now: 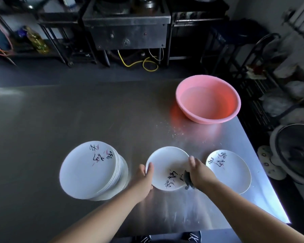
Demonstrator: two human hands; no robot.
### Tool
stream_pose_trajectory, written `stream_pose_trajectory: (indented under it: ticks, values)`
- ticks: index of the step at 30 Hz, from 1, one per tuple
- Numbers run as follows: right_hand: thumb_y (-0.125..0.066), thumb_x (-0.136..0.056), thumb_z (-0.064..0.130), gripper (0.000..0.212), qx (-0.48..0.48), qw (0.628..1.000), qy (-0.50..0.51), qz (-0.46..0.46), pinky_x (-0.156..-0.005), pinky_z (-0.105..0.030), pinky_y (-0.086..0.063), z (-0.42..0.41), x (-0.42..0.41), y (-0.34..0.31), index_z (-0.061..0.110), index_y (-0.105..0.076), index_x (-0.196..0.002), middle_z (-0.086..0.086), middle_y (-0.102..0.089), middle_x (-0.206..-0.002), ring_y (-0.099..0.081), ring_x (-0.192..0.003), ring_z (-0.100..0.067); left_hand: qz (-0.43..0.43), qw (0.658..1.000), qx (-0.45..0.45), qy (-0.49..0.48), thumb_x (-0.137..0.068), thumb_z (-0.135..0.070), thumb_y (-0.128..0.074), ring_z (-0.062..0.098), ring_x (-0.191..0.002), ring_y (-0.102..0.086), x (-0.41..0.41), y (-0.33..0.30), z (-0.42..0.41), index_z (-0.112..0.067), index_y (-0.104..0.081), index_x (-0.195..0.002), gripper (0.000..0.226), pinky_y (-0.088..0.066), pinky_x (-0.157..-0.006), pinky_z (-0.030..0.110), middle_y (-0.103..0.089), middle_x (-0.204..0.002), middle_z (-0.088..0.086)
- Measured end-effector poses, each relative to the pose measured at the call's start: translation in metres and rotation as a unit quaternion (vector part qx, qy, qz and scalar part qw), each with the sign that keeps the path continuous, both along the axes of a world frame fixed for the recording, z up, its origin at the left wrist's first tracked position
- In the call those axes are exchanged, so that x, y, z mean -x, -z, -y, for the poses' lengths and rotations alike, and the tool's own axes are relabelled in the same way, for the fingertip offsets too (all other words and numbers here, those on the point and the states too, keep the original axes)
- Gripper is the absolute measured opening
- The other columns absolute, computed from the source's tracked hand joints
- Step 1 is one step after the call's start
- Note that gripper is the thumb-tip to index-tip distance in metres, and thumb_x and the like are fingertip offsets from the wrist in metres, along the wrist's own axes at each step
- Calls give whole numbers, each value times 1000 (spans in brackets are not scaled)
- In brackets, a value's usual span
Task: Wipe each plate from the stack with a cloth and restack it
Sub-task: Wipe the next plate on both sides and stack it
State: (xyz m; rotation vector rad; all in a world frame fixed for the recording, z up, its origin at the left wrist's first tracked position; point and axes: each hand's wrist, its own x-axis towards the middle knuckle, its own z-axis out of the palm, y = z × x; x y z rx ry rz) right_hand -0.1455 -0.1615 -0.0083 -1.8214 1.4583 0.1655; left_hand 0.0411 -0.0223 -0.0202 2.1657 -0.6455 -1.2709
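A white plate (167, 165) is gripped at its left rim by the left hand (145, 178), thumb hooked over the edge and fingers curled beneath, and is held in the middle, tilted slightly and seemingly just above the surface (77, 116). A dark cloth (188, 179) is bunched in the right hand (199, 171), whose fingers are curled round it, and is pressed against the plate's lower right area beside the black brush lettering printed there. To the left, just beside the left hand, a stack of plates (89, 171) is seen, the top one marked with black characters and pink strokes. To the right, partly hidden behind the right wrist, a single plate (230, 171) with the same lettering is laid flat on the surface. Further back and to the right, a pink basin (208, 99) is set near the surface's far corner; its reddish glow is reflected in the steel. Small pale specks are scattered between the basin and the held plate. Beyond the surface, a steel stove unit (128, 25) and a yellow hose (142, 63) are visible, and a fan (295, 153) is placed on the floor at right
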Motion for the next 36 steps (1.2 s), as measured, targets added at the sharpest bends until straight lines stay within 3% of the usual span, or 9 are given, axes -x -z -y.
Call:
stream_pose_trajectory:
  ticks: [5, 8, 11, 15, 18, 23, 29, 32, 36]
  values:
    - [-36, -108, 56, 46, 51, 945, 92, 310, -65, -46, -55, 3, 17, -64, 12, -46, -100, -6, -57, -55, -64, -55, -21, -178, 942, 186, -215, -75, -98, -41, 15, -107, -68, 6, -43, 21, -21, -53, -122, 92, -54, -90, 25, -66, -124, 14]
    - [-64, -102, 27, 21, 93, 932, 40, 349, -46, -37, -52, 15, 24, -102, 23, -45, -112, -8, -62, -72, -56, -48, -16, -191, 908, 278, -249, -93, -43, -73, 14, -105, -65, 11, -75, 32, -18, -59, -119, 39, -51, -91, 32, -68, -121, 6]
    - [-61, -102, 29, 28, 150, 937, -64, 310, -54, -28, -51, 29, 33, -123, 41, -39, -117, -5, -70, -68, -63, -47, -9, -261, 872, 328, -254, -101, 3, -57, 14, -114, -70, 14, -99, 43, -17, -58, -136, 41, -52, -96, 34, -73, -128, 5]
    - [-47, -97, 60, 45, 314, 930, -122, 148, -57, -37, -51, 55, 37, -136, 42, -36, -136, 11, -63, -64, -64, -66, -14, -300, 860, 344, -231, -102, 5, -49, 27, -126, -66, 13, -117, 50, -9, -58, -142, 43, -61, -92, 38, -69, -137, 13]
    - [-52, -96, 52, 44, 381, 911, -67, 142, -55, -39, -52, 69, 35, -145, 34, -46, -135, 13, -62, -63, -62, -65, -11, -292, 863, 351, -217, -103, 3, -48, 33, -128, -64, 13, -132, 52, -9, -59, -141, 42, -55, -99, 52, -68, -137, 15]
    - [-61, -101, 11, 19, 236, 850, -85, 463, -75, -50, -60, 58, 17, -179, 21, -61, -117, 2, -76, -87, -76, -78, -23, -292, 863, 362, -197, -102, 3, -49, 35, -119, -68, 22, -153, 55, -11, -56, -141, 41, -59, -88, 48, -68, -134, 18]
    - [-51, -100, 48, 71, 507, 785, -290, 206, -124, -64, -22, 50, -10, -160, 13, -39, -161, 2, -31, -171, -22, -156, -44, -328, 840, 400, -166, -92, 2, -62, 36, -110, -71, 28, -179, 58, -9, -54, -140, 49, -61, -87, 46, -69, -131, 25]
    - [-36, -107, 57, 79, 514, 767, -331, 195, -130, -56, -10, 31, -6, -156, 2, -26, -164, -13, -14, -175, -4, -162, -39, -324, 835, 407, -181, -84, -2, -68, 37, -111, -71, 25, -188, 55, -9, -55, -139, 56, -60, -85, 46, -69, -130, 23]
    - [-27, -103, 72, 94, 521, 729, -412, 166, -128, -54, -23, 7, 5, -153, 0, -22, -164, -17, -12, -174, -9, -162, -36, -330, 823, 415, -205, -98, -1, -57, 38, -121, -68, 21, -191, 52, -9, -53, -141, 43, -54, -96, 52, -69, -132, 21]
